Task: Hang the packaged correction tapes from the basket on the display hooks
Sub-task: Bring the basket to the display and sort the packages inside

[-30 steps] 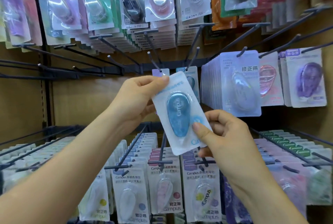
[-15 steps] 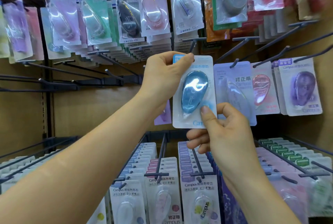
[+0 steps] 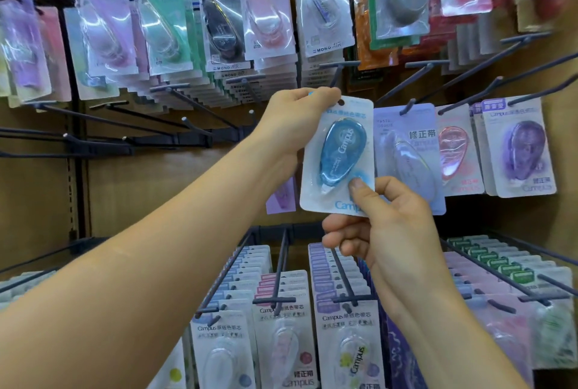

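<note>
While held just left of the hung lilac pack (image 3: pixel 406 154), the blue teardrop correction tape on white card (image 3: pixel 339 157) is pinched at top by the left hand (image 3: pixel 294 126) and at bottom by the right hand (image 3: pixel 384 226). Its hole should be squared to the dark wire hook (image 3: pixel 336 76) tip, then slid on level.

Left hand (image 3: pixel 291 126) and right hand (image 3: pixel 387 232) pinch the blue correction tape pack (image 3: pixel 339 154), seemingly not hooked.

Blue Campus correction tape (image 3: pixel 342 152) on white blister card. Nearly upright, hang hole just below a display hook (image 3: pixel 335 77).
</note>
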A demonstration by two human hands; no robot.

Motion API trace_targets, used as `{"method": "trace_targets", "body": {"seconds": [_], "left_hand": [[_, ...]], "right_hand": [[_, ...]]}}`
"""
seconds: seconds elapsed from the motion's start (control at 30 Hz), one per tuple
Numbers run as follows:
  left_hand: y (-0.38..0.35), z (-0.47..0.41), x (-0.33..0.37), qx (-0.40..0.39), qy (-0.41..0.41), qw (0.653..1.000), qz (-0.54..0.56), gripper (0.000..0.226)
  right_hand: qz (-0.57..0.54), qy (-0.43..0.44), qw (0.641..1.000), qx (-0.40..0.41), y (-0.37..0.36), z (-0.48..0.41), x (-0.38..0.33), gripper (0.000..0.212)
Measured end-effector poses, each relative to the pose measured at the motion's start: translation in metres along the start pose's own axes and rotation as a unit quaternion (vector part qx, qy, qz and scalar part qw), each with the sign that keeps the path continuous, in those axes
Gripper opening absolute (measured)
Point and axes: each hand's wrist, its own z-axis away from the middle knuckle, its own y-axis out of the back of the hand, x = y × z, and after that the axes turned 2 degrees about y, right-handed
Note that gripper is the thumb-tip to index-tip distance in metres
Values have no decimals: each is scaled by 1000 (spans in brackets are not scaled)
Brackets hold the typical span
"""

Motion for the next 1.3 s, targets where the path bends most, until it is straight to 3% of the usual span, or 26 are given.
{"method": "trace_targets", "body": {"seconds": [0.27,0.5,0.67,0.73,0.83,0.87,1.07,1.3], "left_hand": [[7,-1,-7,-1,31,999,27,17],[22,25,-16,-65,60,996,-26,24],[38,39,-29,-66,22,997,-29,54],[40,29,-34,-39,-4,998,-56,67],[39,7,-47,-17,-31,988,-152,68],[38,-3,-54,-11,-30,982,-188,65],[19,-58,-93,23,-33,932,-359,43],[3,-93,-117,32,2,921,-388,33]], "right_hand": [[44,55,997,20,-10,4,-6,16],[76,35,996,40,-6,-3,-2,15],[140,14,990,32,-6,-12,-1,13],[282,46,958,21,-1,-13,4,8],[553,138,821,-39,14,-3,11,16],[571,151,805,-60,16,2,10,15],[599,143,777,-131,25,5,9,16],[620,136,755,-166,37,0,7,18]]}}
